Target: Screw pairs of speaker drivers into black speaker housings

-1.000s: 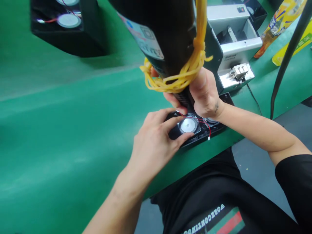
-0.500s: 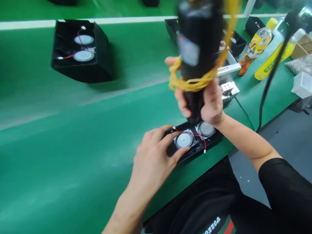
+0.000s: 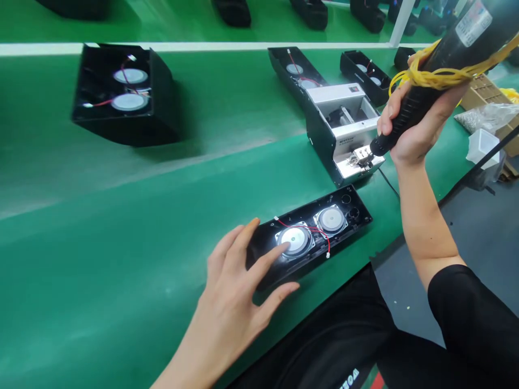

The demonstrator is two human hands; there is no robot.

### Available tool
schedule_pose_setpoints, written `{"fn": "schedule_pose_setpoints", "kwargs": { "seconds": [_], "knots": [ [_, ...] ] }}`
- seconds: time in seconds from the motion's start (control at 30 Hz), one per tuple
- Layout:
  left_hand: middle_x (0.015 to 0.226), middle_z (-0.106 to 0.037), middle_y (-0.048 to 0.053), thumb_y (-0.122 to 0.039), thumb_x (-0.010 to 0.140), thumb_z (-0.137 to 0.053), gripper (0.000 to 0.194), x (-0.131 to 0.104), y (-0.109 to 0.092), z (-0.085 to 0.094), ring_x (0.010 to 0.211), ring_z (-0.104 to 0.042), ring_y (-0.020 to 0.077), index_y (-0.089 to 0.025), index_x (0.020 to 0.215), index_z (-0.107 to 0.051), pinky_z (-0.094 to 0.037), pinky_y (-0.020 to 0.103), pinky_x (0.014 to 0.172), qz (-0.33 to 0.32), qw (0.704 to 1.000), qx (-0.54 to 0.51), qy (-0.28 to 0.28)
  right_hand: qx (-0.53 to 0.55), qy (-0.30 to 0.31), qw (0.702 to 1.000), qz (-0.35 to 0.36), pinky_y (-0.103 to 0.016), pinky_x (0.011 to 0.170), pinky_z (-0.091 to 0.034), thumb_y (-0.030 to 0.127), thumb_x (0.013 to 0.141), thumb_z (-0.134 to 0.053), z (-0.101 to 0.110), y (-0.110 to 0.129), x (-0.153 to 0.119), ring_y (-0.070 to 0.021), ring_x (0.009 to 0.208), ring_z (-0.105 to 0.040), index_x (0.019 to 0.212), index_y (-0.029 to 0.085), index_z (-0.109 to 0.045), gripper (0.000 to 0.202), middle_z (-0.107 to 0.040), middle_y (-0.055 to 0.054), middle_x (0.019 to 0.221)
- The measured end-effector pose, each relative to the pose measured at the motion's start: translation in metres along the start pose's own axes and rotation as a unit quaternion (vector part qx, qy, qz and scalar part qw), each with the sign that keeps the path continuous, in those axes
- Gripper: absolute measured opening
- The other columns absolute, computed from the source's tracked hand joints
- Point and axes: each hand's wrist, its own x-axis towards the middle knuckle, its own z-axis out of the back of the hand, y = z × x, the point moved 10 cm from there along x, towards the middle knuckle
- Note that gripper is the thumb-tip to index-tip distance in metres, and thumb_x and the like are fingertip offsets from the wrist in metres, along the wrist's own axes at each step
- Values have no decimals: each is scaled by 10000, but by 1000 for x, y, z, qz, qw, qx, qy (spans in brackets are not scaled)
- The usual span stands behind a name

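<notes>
A long black speaker housing (image 3: 265, 246) lies on the green bench, with two round speakers (image 3: 331, 219) and red wires ending in white plugs. My left hand (image 3: 239, 286) rests at its left end, fingers spread, one fingertip over the nearer speaker. My right hand (image 3: 421, 121) is wrapped round a black electric screwdriver (image 3: 417, 102) bound with yellow cord. The screwdriver's tip is at the metal outlet of a silver and black screw feeder (image 3: 344, 129); whether a screw is on the bit cannot be made out.
Another black housing with two speakers (image 3: 130, 121) stands at the left. More housings lie behind the feeder (image 3: 365, 78) and along the far green strip (image 3: 310, 13). A white plastic box (image 3: 483, 147) and a cardboard box (image 3: 482, 94) are at the right. A black cable crosses the right side.
My right hand has moved the screwdriver from above the housing right to the feeder. My left hand has loosened and shifted slightly left and down. The view has shifted too.
</notes>
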Motion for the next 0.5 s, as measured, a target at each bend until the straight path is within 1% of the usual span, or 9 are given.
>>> {"fn": "schedule_pose_setpoints", "kwargs": {
  "seconds": [0.07,0.13,0.2,0.27,0.33,0.37,0.4,0.47,0.5],
  "knots": [
    [1875,-350,13,-511,1055,-672,452,0,1,1,1688,-381,537,-452,1503,-667,-523,810,1272,9,1000,-1,0,-1,-44,999,10,-409,550,-387,1085,836,-423,4,0,0,-223,541,-422,735,329,-525,769,-525,-18,699],
    [1874,-352,31,-480,1066,-665,432,0,1,2,1701,-366,529,-432,1495,-677,-507,807,1288,13,1000,2,3,-3,-70,997,20,-402,532,-347,1118,767,-456,5,1,1,-215,520,-368,733,340,-506,780,-507,-5,669],
    [1877,-349,34,-446,1070,-667,420,0,1,3,1707,-359,522,-429,1489,-681,-498,807,1298,16,1000,1,6,11,-89,996,20,-398,519,-308,1114,795,-411,5,-1,1,-210,505,-341,737,344,-515,779,-485,-1,635],
    [1875,-353,34,-429,1061,-679,426,-1,0,4,1699,-371,527,-434,1487,-682,-507,813,1287,13,1000,0,7,28,-97,995,16,-396,510,-290,1049,843,-462,5,-4,2,-206,502,-345,749,341,-538,718,-483,1,623],
    [1867,-365,59,-403,1063,-677,431,-1,-1,4,1690,-384,524,-424,1494,-680,-513,816,1275,5,1000,6,7,30,-113,992,49,-388,501,-261,1012,838,-535,10,0,1,-193,498,-322,739,334,-530,686,-473,7,614],
    [1860,-375,79,-390,1066,-676,432,0,-1,4,1687,-389,521,-413,1497,-680,-514,817,1272,0,1000,10,7,31,-98,993,63,-384,501,-260,1009,825,-575,9,1,1,-187,500,-326,731,328,-529,688,-483,8,620],
    [1854,-384,98,-378,1069,-674,429,0,-2,4,1685,-395,515,-401,1497,-682,-512,816,1272,-4,1000,14,6,34,-68,995,69,-381,505,-273,1015,825,-587,5,1,1,-184,503,-349,729,324,-540,700,-501,4,629],
    [1848,-396,116,-363,1067,-677,421,1,-3,5,1681,-406,509,-386,1487,-692,-505,816,1276,-10,1000,15,-1,54,-12,996,70,-381,521,-309,1012,901,-519,0,0,1,-187,512,-410,738,314,-590,720,-543,-12,649],
    [1847,-401,116,-361,1063,-682,418,1,-4,6,1679,-412,509,-384,1480,-698,-504,813,1278,-10,1000,14,-4,67,3,995,68,-382,526,-323,986,943,-497,0,0,1,-190,517,-433,743,312,-615,712,-562,-17,657]
  ]
}}
